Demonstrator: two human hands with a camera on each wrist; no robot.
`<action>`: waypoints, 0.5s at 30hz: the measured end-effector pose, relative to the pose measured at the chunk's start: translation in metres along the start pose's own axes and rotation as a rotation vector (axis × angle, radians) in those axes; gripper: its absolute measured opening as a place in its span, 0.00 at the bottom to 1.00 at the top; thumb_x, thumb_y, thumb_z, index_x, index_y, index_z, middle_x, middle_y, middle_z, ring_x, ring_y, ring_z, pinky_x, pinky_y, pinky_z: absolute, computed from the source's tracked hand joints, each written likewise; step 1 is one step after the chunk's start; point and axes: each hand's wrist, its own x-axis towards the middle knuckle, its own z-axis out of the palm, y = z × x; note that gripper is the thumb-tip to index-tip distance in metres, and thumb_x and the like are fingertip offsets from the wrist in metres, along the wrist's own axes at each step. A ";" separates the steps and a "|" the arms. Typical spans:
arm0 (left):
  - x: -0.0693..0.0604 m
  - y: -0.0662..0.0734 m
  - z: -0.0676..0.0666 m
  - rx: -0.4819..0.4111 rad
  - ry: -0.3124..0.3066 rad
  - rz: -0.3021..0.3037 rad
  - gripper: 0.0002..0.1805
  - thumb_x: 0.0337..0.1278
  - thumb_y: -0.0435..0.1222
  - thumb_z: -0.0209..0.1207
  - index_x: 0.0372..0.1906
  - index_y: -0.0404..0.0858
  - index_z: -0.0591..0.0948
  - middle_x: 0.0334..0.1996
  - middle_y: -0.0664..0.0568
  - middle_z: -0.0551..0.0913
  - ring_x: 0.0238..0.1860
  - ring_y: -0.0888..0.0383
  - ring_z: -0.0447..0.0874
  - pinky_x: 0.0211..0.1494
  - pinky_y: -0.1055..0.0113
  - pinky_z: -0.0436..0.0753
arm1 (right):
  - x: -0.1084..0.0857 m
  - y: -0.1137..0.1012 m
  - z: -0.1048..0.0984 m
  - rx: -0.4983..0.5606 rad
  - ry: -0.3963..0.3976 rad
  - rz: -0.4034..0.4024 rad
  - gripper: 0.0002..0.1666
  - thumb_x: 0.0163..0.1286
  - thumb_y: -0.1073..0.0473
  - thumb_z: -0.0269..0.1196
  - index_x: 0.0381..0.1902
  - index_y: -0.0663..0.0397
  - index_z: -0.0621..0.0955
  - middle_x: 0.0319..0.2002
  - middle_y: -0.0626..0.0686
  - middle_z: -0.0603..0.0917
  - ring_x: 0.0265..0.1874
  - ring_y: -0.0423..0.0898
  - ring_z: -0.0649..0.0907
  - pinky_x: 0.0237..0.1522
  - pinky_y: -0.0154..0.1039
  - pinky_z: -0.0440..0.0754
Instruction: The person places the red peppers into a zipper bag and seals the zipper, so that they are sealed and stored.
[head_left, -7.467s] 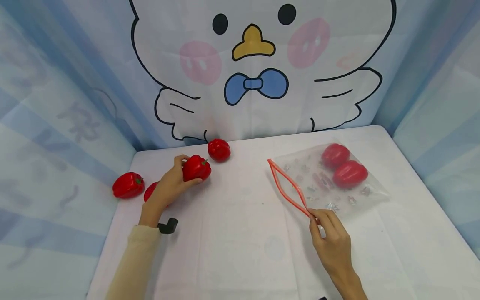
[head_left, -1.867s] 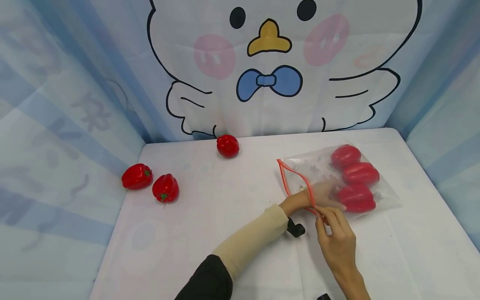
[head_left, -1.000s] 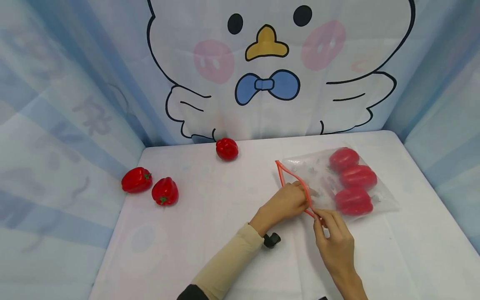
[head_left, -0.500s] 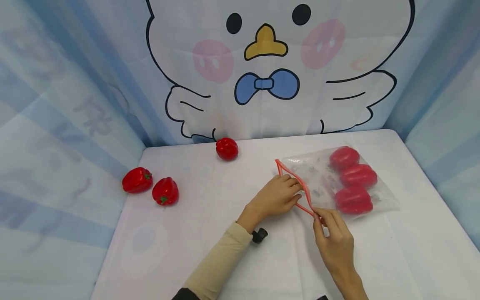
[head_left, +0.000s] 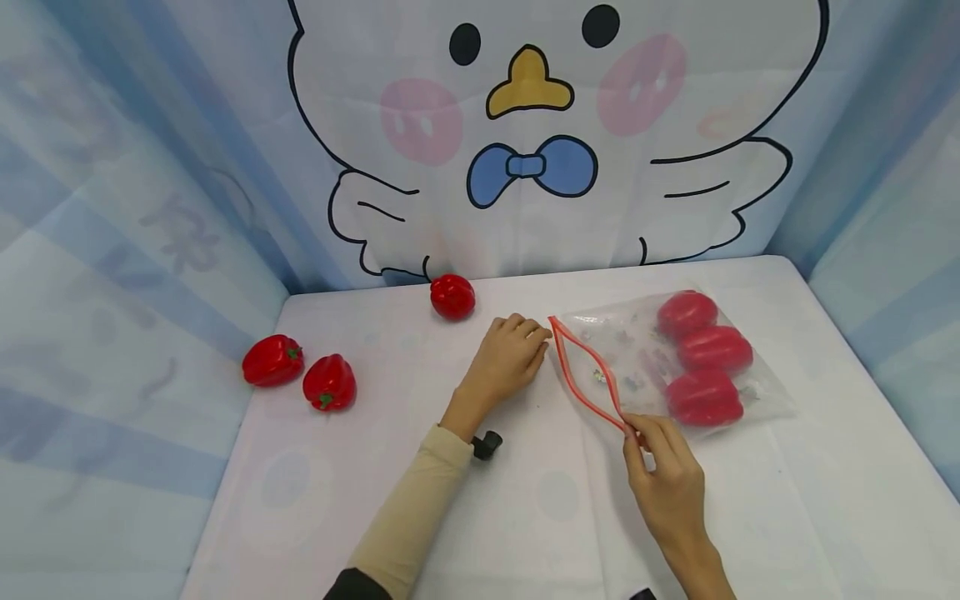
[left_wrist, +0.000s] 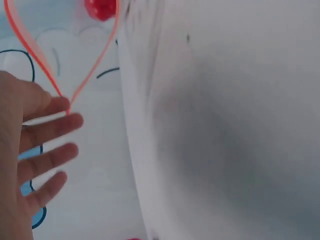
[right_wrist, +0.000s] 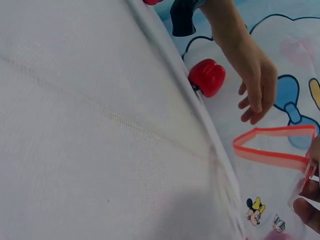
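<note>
A clear zip bag [head_left: 622,333] with an orange-red rim lies on the table, its mouth spread apart. Three red bell peppers [head_left: 705,398] are inside it. My right hand [head_left: 667,483] pinches the near corner of the bag's rim; the right wrist view shows only part of these fingers at its edge. My left hand [head_left: 510,358] is beside the rim's far corner, holding nothing. In the left wrist view its fingers [left_wrist: 47,162] are spread and overlap that corner, while the right wrist view shows a small gap between hand and rim.
One red bell pepper [head_left: 452,297] sits at the table's back edge, left of the bag. Two more, a lying pepper [head_left: 273,361] and a pepper with its stem facing me [head_left: 330,383], are at the left. A printed curtain [head_left: 525,225] hangs behind the white table [head_left: 480,517].
A third pepper has gone into the bag with my left hand. That hand has since come out of the mouth and moved left and back. My right hand keeps its pinch.
</note>
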 end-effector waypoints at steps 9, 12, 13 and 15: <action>0.013 -0.038 -0.005 0.234 -0.170 -0.243 0.30 0.78 0.53 0.50 0.76 0.46 0.68 0.75 0.45 0.70 0.78 0.43 0.61 0.79 0.42 0.67 | 0.001 -0.001 -0.001 0.007 0.006 0.004 0.19 0.57 0.77 0.68 0.47 0.61 0.89 0.37 0.55 0.87 0.32 0.45 0.81 0.48 0.14 0.72; 0.016 -0.052 -0.006 0.235 -0.176 -0.289 0.32 0.78 0.53 0.51 0.78 0.44 0.66 0.77 0.42 0.67 0.80 0.39 0.58 0.79 0.38 0.65 | 0.001 -0.001 -0.001 0.010 0.004 0.005 0.18 0.58 0.76 0.68 0.47 0.61 0.89 0.37 0.55 0.87 0.32 0.45 0.81 0.48 0.14 0.72; 0.018 -0.056 -0.007 0.225 -0.173 -0.302 0.33 0.78 0.53 0.51 0.78 0.44 0.66 0.77 0.40 0.66 0.80 0.38 0.58 0.79 0.37 0.64 | 0.001 -0.001 -0.001 0.009 0.003 0.006 0.18 0.58 0.75 0.68 0.47 0.61 0.89 0.37 0.55 0.87 0.32 0.45 0.81 0.48 0.14 0.72; 0.020 -0.064 -0.009 0.213 -0.165 -0.326 0.33 0.78 0.53 0.51 0.78 0.42 0.66 0.77 0.39 0.66 0.80 0.37 0.58 0.79 0.36 0.63 | 0.001 -0.001 -0.001 0.008 0.002 0.007 0.18 0.58 0.75 0.68 0.47 0.61 0.89 0.37 0.55 0.87 0.32 0.45 0.81 0.48 0.14 0.72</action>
